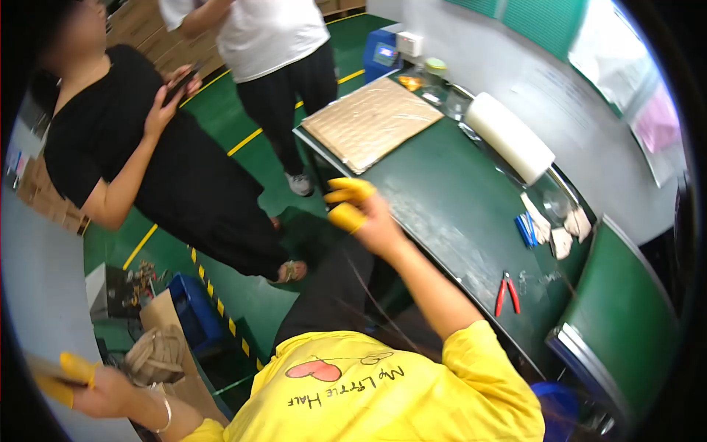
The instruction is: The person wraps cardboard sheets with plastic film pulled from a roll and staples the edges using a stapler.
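Note:
At the lower left, my left hand, with yellow covers on its fingertips, is closed around a blurred grey-brown thing that I cannot make out. My right hand is beside the near edge of the green-topped table. Its fingers, also in yellow covers, are bent and apart, and it holds nothing. On the table, a flat brown sheet stack under clear plastic is the thing nearest to it. Red-handled pliers lie farther right.
A white roll, jars, a blue packet and pale gloves are on the table. A person in black holds a phone; another wears a white shirt. A blue bin stands lower left.

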Demonstrator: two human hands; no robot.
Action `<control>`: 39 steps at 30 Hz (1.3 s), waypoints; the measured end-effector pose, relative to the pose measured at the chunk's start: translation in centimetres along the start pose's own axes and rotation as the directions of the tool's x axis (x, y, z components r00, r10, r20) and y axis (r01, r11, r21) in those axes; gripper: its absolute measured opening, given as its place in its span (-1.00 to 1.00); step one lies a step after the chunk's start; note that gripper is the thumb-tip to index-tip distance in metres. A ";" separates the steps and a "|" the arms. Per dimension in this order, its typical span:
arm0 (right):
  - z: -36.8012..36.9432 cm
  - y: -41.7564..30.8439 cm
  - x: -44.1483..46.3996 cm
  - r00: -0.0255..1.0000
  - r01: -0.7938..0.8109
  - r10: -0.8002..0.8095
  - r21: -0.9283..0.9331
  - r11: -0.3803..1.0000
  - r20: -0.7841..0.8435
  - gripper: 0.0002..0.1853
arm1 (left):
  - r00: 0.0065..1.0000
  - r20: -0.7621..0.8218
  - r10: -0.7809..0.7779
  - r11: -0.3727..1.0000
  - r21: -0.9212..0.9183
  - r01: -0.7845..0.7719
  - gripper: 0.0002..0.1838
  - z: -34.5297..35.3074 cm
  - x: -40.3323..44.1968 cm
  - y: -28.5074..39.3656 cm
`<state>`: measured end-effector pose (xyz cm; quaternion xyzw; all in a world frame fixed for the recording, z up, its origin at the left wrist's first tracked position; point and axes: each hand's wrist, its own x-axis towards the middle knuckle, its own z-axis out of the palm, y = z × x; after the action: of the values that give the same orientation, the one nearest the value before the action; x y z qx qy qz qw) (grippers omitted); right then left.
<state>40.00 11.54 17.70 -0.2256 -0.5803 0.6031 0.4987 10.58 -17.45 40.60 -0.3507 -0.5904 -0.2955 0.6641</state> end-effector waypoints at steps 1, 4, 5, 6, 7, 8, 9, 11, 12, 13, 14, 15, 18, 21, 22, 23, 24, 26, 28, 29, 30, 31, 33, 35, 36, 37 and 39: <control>2.7 -5.8 -1.3 0.983 0.108 -0.078 -0.181 0.977 0.167 -0.23 | 0.985 0.051 0.164 0.986 -0.028 -0.163 -0.51 0.7 0.5 3.5; 6.9 -12.8 -4.8 0.872 0.409 -0.403 0.038 0.912 0.277 0.22 | 0.923 0.264 0.281 0.859 -0.497 -0.120 -0.49 0.6 2.3 16.7; 7.6 -13.7 -5.5 0.821 0.547 -0.546 0.045 0.836 0.167 0.12 | 0.891 0.260 0.372 0.775 -0.616 -0.144 -0.49 0.8 2.7 19.7; 7.6 -14.0 -6.4 0.823 0.530 -0.557 0.205 0.823 0.109 -0.10 | 0.834 0.211 0.510 0.678 -0.695 -0.239 -0.49 0.4 2.5 22.1; 6.3 -15.0 -7.3 0.848 0.521 -0.527 0.088 0.849 0.060 -0.32 | 0.769 0.135 0.625 0.560 -0.763 -0.321 -0.50 -0.2 2.0 24.5; 5.3 -15.7 -8.0 0.846 0.533 -0.533 -0.010 0.846 -0.005 -0.43 | 0.730 0.147 0.667 0.464 -0.849 -0.253 -0.49 -0.4 0.9 26.5; 4.4 -16.4 -9.3 0.953 0.282 -0.262 0.123 0.952 -0.153 -0.48 | 0.685 0.142 0.715 0.357 -0.916 -0.183 -0.49 -0.6 -0.6 28.8; 1.0 -15.4 -9.8 0.903 0.192 0.005 0.414 0.890 -0.429 -0.49 | 0.773 0.087 0.628 0.153 -0.988 -0.014 -0.51 -1.0 -5.6 33.7; -1.9 -12.1 -11.1 0.855 0.298 -0.285 -0.040 0.954 -0.434 -0.55 | 0.690 0.053 0.721 0.085 -0.996 -0.012 -0.49 -1.6 -5.9 35.0; -5.1 -9.2 -12.6 0.819 0.085 -0.159 -0.158 0.984 -0.551 -0.58 | 0.597 0.012 0.802 0.021 -1.000 -0.007 -0.47 -1.8 -6.1 35.8; -6.6 -9.7 -13.3 0.733 0.069 -0.034 0.024 0.997 -0.680 -0.60 | 0.534 -0.034 0.845 -0.096 -0.991 0.090 -0.45 -1.3 -6.6 36.3; -8.4 -10.2 -14.6 0.643 0.055 0.099 0.175 0.983 -0.760 -0.62 | 0.474 -0.083 0.877 -0.196 -0.962 0.193 -0.43 -1.0 -7.5 36.8; -17.1 -6.8 -18.9 0.529 -0.098 0.128 0.089 0.991 -0.839 -0.63 | 0.530 -0.035 0.847 -0.170 -0.963 0.208 -0.51 2.6 -11.0 38.8; -21.1 -6.2 -19.1 0.543 -0.389 0.291 0.070 0.918 -0.788 -0.60 | 0.506 0.122 0.854 -0.018 -0.965 0.263 -0.47 7.3 -16.6 42.7; -21.7 -5.1 -18.7 0.536 -0.393 0.294 0.074 0.916 -0.791 -0.60 | 0.470 0.145 0.871 0.030 -0.969 0.244 -0.44 8.9 -18.8 44.0; -22.4 -3.6 -18.2 0.524 -0.488 0.315 0.024 0.872 -0.791 -0.58 | 0.468 0.143 0.872 0.026 -0.969 0.247 -0.44 9.7 -20.4 45.0; -23.2 -2.0 -17.7 0.511 -0.577 0.335 -0.027 0.816 -0.792 -0.55 | 0.379 0.166 0.911 0.077 -0.968 0.238 -0.41 10.6 -21.8 45.8; -24.3 0.9 -17.4 0.566 -0.641 0.244 -0.234 0.731 -0.788 -0.46 | 0.208 0.185 0.961 0.138 -0.966 0.220 -0.34 12.0 -24.5 46.6; -23.7 0.5 -16.4 0.494 -0.836 0.154 -0.420 0.352 -0.855 -0.36 | 0.041 0.172 0.984 0.159 -0.962 0.220 -0.32 13.0 -27.2 47.3; -22.8 -1.4 -15.6 0.489 -0.840 0.157 -0.414 0.350 -0.858 -0.36 | 0.058 0.180 0.982 0.159 -0.952 0.261 -0.34 13.2 -27.5 47.2; -22.2 -3.4 -14.9 0.431 -0.887 0.165 -0.383 0.258 -0.887 -0.36 | 0.054 0.174 0.983 0.154 -0.952 0.263 -0.34 13.9 -27.6 47.5; -22.4 -4.1 -14.5 0.372 -0.924 0.169 -0.346 0.164 -0.913 -0.36 | 0.061 0.139 0.988 0.121 -0.964 0.237 -0.34 14.6 -27.7 47.9; -25.7 -3.1 -15.0 0.490 -0.865 -0.082 -0.495 0.082 -0.868 -0.35 | 0.063 0.102 0.993 0.086 -0.971 0.221 -0.35 15.6 -28.0 49.0; -29.3 -3.5 -13.2 0.513 -0.829 -0.064 -0.513 0.224 -0.856 -0.48 | 0.157 0.040 0.987 0.000 -0.969 0.246 -0.37 16.2 -28.2 50.5; -31.6 -3.2 -12.4 0.515 -0.808 -0.067 -0.510 0.296 -0.855 -0.53 | 0.153 0.035 0.988 -0.005 -0.968 0.252 -0.37 16.3 -28.2 51.2; -34.3 -2.2 -11.7 0.516 -0.784 -0.146 -0.534 0.316 -0.844 -0.65 | 0.161 0.020 0.987 -0.021 -0.968 0.251 -0.38 16.5 -28.2 52.1; -40.7 -0.4 -11.0 0.394 -0.845 -0.146 -0.421 0.330 -0.907 -0.68 | 0.167 -0.001 0.986 -0.043 -0.967 0.251 -0.40 17.0 -27.8 53.8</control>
<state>79.18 21.33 5.55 -0.8497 -0.3916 0.1220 0.3313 40.60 26.91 7.74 -0.9491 -0.2976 -0.0539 -0.0878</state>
